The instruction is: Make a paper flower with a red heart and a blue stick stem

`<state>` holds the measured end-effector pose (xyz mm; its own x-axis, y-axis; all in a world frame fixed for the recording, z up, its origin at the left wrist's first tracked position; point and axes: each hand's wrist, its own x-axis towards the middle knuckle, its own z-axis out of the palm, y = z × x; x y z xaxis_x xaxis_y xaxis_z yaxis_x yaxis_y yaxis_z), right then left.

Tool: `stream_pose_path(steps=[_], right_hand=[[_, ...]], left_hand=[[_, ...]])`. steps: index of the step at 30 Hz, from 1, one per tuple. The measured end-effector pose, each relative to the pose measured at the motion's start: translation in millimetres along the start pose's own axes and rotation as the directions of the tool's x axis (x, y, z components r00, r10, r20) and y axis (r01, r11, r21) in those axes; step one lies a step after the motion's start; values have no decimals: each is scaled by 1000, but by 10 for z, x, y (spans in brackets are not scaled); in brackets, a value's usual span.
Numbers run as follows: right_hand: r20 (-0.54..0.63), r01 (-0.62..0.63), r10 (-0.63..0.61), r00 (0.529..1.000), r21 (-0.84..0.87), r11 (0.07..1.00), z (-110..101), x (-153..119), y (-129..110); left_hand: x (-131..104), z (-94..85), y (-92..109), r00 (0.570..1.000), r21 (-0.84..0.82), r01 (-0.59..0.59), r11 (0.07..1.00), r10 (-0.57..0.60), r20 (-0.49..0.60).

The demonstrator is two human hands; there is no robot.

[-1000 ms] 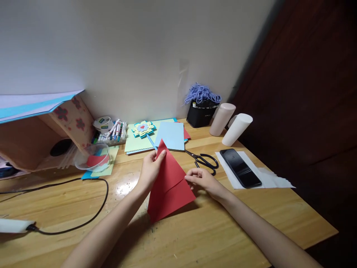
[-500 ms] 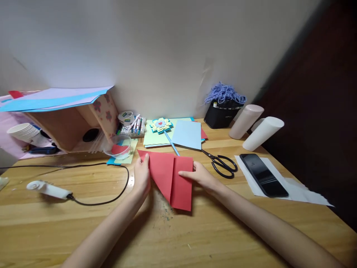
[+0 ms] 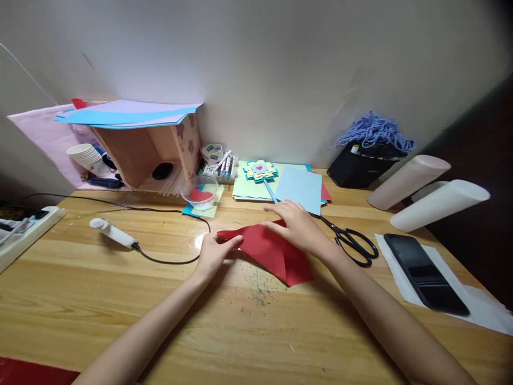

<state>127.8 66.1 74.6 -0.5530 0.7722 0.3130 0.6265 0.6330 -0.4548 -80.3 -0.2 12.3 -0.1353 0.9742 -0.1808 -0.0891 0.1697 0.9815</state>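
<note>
A folded sheet of red paper [image 3: 264, 248] is tilted over the middle of the wooden table [image 3: 224, 326]. My left hand [image 3: 214, 254] pinches its left corner between thumb and fingers. Over the paper's upper right part lies my right hand [image 3: 294, 227], fingers apart, touching it from above. Behind the hands, a layered paper flower [image 3: 259, 170] with a red heart and a blue stem rests on a stack of coloured paper, beside a light blue sheet [image 3: 300, 188].
Black scissors [image 3: 356, 246] and a phone [image 3: 425, 272] on white paper are at the right. White rolls [image 3: 409, 182] stand behind them. A corded white tool [image 3: 112, 233], a clear bowl [image 3: 200, 195] and a cardboard box [image 3: 188, 141] are at the left.
The view has shifted, so the scene sits further right. The red paper has tilted and its folded flap has turned. My right hand has moved from the paper's right edge to over its top.
</note>
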Motion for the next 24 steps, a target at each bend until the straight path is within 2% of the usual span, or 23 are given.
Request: stream_pose_path(steps=[3, 6, 11, 19, 24], right_hand=[[206, -67, 63, 977, 17, 998, 13, 60, -128], [300, -204, 168, 939, 94, 974, 18, 58, -147], [324, -298, 231, 917, 173, 939, -3, 37, -101], [355, -333, 249, 901, 200, 922, 38, 41, -3], [344, -322, 244, 906, 191, 927, 34, 39, 26]], left_hand=[[-35, -17, -7, 999, -3, 0, 1000, 0, 34], [-40, -52, 38, 998, 8, 45, 999, -45, 35], [10, -150, 139, 990, 53, 114, 992, -118, 82], [10, -234, 151, 989, 256, 7, 967, -45, 142], [20, -236, 146, 980, 231, 90, 969, -127, 150]])
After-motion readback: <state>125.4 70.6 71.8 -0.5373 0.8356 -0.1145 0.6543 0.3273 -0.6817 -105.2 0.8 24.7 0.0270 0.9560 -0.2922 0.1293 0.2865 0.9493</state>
